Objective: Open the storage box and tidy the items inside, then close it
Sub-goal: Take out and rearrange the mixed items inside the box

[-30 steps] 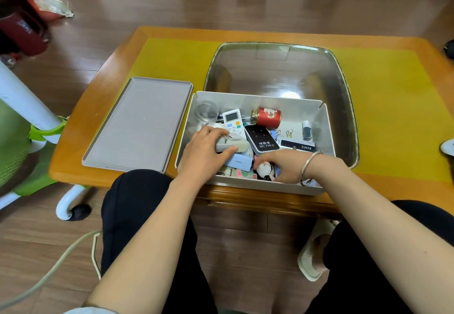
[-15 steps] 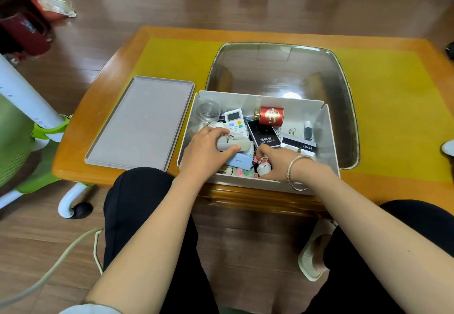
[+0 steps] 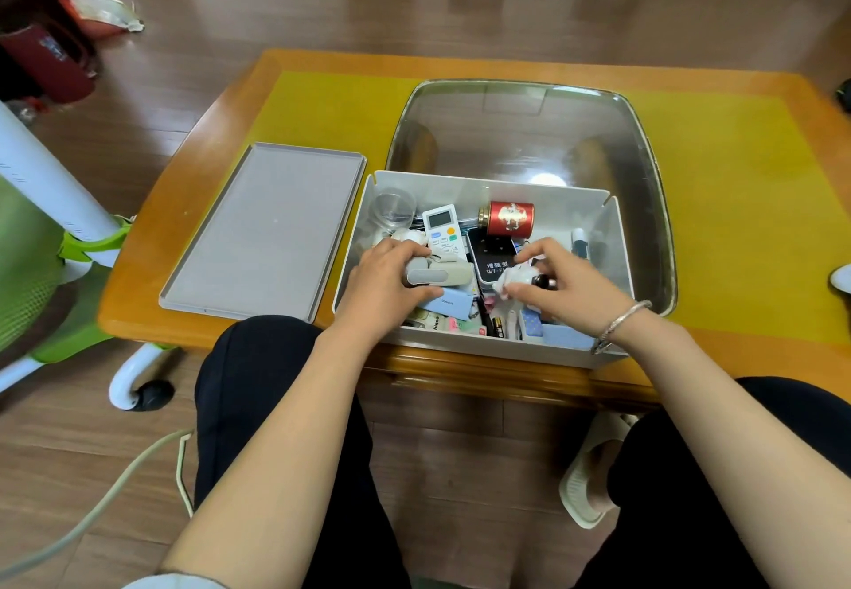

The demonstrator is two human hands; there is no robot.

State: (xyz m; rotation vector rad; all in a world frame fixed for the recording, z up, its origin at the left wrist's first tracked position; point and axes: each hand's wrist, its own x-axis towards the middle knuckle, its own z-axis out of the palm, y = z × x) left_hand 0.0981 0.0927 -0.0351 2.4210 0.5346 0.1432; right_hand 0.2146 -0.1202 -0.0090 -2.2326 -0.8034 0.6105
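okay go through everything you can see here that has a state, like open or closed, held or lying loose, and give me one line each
storage box: open, lid off
lid: flat on table, left of the box
left hand: grips beige case
beige case: held inside box
right hand: fingers pinch white figurine
white figurine: held above the clutter
red tin: lying on its side
remote: lying loose, face up
clear cup: tipped, back left corner

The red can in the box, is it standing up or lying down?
Lying down. The red can rests on its side at the back of the storage box, gold end pointing left.
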